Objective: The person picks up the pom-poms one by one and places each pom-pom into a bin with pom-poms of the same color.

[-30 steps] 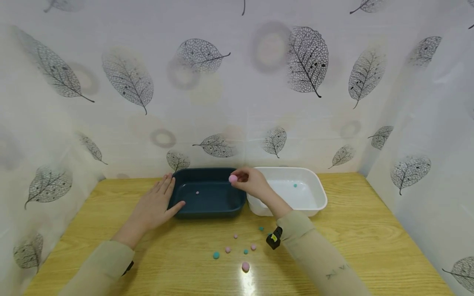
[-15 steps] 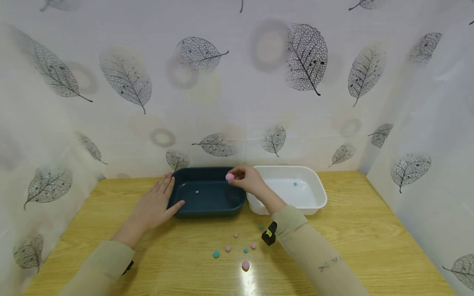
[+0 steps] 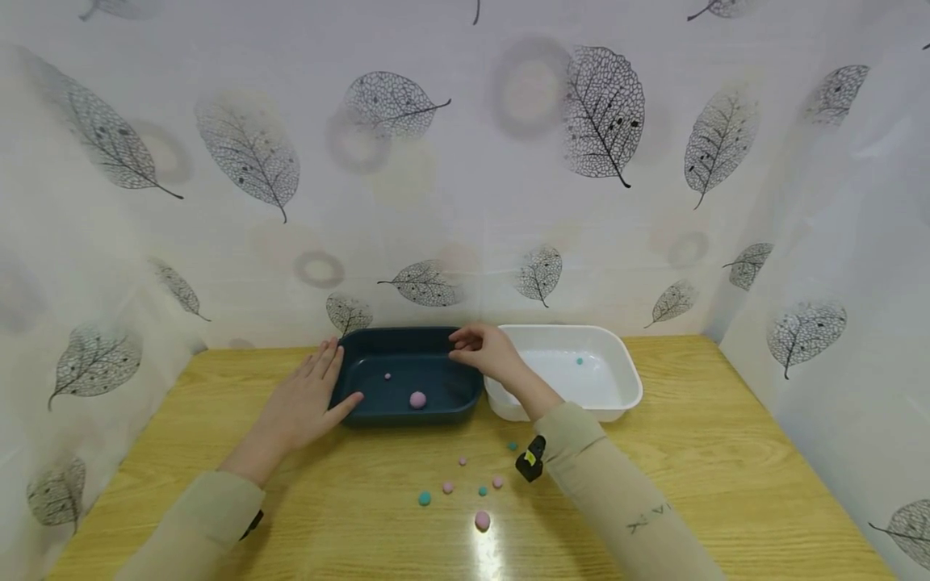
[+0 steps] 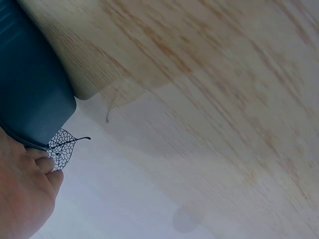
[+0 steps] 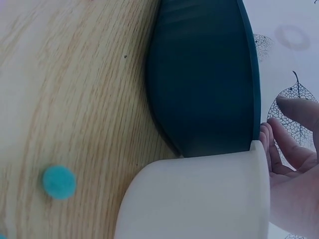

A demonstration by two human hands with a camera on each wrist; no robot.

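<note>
A dark blue tray (image 3: 378,415) stands at the back of the table, with a large pink pompom (image 3: 417,400) and a tiny pink one inside. My left hand (image 3: 301,399) rests on the tray's left end, fingers straight and thumb over the front rim. Above the tray's right end hovers my right hand (image 3: 488,353), fingers loosely bent with nothing between them. In the right wrist view, that hand (image 5: 294,149) shows a gap between thumb and fingertips. Right beside the dark tray is a white tray (image 3: 617,403) holding a small teal pompom (image 3: 580,361).
Several pink and teal pompoms lie on the wooden table (image 3: 349,516) in front of the trays, among them a larger pink pompom (image 3: 483,520) and a teal pompom (image 3: 425,499). A leaf-patterned curtain (image 3: 465,202) hangs behind the trays and along both sides.
The right hand has let go of the large pink pompom, which now lies in the dark blue tray near its front wall. The left hand has stayed in place.
</note>
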